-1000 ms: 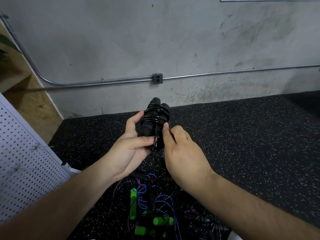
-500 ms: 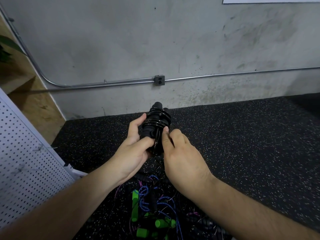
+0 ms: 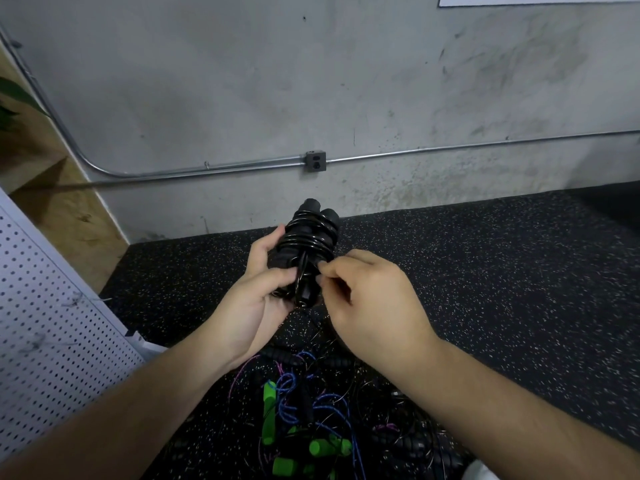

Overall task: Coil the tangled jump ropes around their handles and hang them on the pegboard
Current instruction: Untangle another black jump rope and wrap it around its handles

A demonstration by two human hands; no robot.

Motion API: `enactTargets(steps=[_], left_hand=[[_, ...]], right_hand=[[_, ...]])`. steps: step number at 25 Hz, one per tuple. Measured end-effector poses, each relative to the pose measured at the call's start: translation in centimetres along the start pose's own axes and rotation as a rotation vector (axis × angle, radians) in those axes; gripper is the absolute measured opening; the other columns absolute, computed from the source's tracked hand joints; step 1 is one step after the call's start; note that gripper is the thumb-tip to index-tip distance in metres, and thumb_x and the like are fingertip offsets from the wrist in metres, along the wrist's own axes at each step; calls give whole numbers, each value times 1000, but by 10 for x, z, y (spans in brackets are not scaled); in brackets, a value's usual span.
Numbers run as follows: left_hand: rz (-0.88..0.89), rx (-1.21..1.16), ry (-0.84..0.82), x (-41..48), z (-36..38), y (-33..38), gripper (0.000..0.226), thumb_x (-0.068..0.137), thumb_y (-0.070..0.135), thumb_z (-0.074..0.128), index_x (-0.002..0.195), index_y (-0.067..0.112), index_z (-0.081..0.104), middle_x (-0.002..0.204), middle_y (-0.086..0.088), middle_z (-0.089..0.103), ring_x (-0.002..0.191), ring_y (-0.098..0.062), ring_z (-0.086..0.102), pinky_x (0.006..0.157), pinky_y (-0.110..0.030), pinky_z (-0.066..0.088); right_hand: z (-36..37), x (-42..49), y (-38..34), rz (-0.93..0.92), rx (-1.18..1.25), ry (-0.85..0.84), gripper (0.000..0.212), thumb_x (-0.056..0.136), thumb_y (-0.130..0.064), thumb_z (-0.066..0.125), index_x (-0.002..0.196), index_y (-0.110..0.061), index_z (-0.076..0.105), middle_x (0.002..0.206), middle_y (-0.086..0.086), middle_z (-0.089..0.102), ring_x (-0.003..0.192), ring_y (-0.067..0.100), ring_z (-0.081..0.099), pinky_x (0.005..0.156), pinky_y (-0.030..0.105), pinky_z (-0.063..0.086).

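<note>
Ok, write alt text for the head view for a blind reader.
The left hand grips a black jump rope coiled around its handles while the right hand pinches the cord. Tangled ropes with green handles lie on the floor below; a white pegboard stands at left.

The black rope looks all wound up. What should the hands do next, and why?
Probably tuck the last bit under the coils so it stays. The left hand grips the black jump rope, wound round both handles, and the right hand pinches a strand at the coil's lower edge.
</note>
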State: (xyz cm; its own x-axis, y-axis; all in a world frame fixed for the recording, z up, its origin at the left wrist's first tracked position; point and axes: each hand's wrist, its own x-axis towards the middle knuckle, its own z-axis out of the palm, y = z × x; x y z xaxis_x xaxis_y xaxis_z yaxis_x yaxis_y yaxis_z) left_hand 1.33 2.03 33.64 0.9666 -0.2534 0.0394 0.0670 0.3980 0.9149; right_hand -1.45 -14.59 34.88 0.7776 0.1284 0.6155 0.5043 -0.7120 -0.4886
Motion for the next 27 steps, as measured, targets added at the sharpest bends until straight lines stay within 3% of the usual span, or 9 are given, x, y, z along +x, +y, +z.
enactTargets(steps=[2,5,10,13,16,19,22,25,27], left_hand=[[-8,67,-39,-1,-3,-1,75,81,7,59,150,31,38,141,-14,59,128,-27,58,109,-45,45],[-38,190,-103,-3,-4,-6,79,84,9,61,152,38,32,143,-4,58,134,-18,53,115,-43,39],[-28,147,-128,-3,-3,-3,70,93,7,62,153,33,34,138,-4,63,127,-23,60,96,-44,56],[-28,302,-104,4,-10,4,72,89,7,61,152,33,39,129,-1,68,110,-28,69,89,-45,58],[-54,539,-223,6,-12,1,52,99,7,57,146,27,45,116,-18,68,92,-32,71,77,-40,56],[-65,571,-273,6,-11,-3,38,101,8,55,137,18,52,105,-23,66,87,-31,70,70,-33,56],[-72,562,-265,7,-11,-6,37,98,19,54,135,18,53,103,-20,67,85,-34,69,67,-34,55],[-10,557,-212,7,-12,-7,40,100,44,54,133,22,52,105,-17,68,86,-34,70,72,-37,58],[47,613,-251,6,-15,-7,55,88,47,71,136,29,50,115,-4,67,94,-30,71,80,-39,59]], right_hand=[[-4,1,1,37,22,-7,7,87,-16,67,89,-14,74,85,-5,65,71,13,63,67,34,56],[-1,2,1,53,67,-24,7,86,-14,68,87,-17,74,86,-10,63,73,8,62,67,27,54],[0,5,3,148,274,-60,12,89,-11,70,94,-16,79,89,-8,62,76,8,62,70,18,51],[-11,14,6,-12,79,-74,16,91,-18,65,103,-16,75,96,-8,59,76,6,59,73,19,50],[-16,25,18,-182,-34,-168,28,91,-22,69,119,-19,72,109,-7,58,100,11,53,90,23,46],[-8,29,29,-237,-50,-276,18,91,-21,71,107,-17,77,104,-8,63,106,15,48,94,32,45],[-7,30,32,-152,-11,-304,7,92,-19,69,93,-14,74,99,-8,62,103,10,48,94,28,43],[-9,33,30,-29,-9,-302,7,96,-21,63,94,-16,69,98,-8,58,96,7,52,87,24,44],[-10,32,30,25,-48,-307,9,97,-24,61,96,-18,67,97,-9,57,93,8,54,82,23,45]])
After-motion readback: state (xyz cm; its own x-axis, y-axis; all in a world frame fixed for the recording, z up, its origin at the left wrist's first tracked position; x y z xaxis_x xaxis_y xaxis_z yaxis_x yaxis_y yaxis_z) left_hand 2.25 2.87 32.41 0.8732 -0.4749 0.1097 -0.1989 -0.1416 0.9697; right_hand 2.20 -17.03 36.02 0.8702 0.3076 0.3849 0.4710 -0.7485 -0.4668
